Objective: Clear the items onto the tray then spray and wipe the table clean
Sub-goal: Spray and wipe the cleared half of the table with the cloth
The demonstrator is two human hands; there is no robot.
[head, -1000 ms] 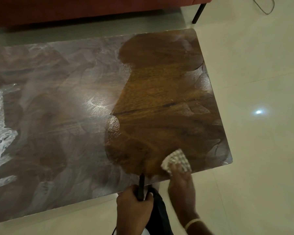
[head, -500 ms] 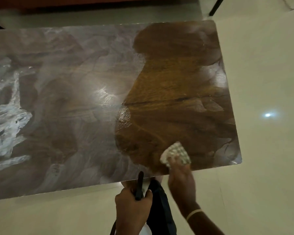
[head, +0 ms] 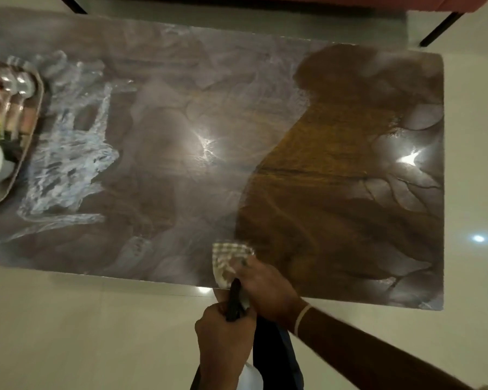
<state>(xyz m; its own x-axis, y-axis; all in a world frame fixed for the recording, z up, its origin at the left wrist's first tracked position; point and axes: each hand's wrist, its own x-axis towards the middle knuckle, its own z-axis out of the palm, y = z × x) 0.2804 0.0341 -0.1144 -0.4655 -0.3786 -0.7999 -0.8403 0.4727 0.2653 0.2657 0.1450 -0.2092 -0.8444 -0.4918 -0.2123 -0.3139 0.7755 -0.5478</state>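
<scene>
A dark wooden table (head: 335,192) fills the view, hazy with smeared cleaner on its left and middle and showing bare brown wood on the right. White foam streaks (head: 68,164) lie at the left. My right hand (head: 262,288) presses a checked cloth (head: 228,260) on the table's near edge, at the border of the wiped patch. My left hand (head: 223,342) is held below the table edge, closed around the black head of a spray bottle (head: 234,302). A tray (head: 26,142) with spoons, a white cup and small packets sits at the far left edge.
Pale tiled floor (head: 96,333) surrounds the table in front and to the right. Black legs (head: 440,28) of an orange-red sofa stand beyond the far edge. Ceiling lights glare on the tabletop and floor.
My view has swung left, bringing the foam streaks and tray into sight. The cloth and right hand have slid left along the near edge. The left hand still holds the bottle.
</scene>
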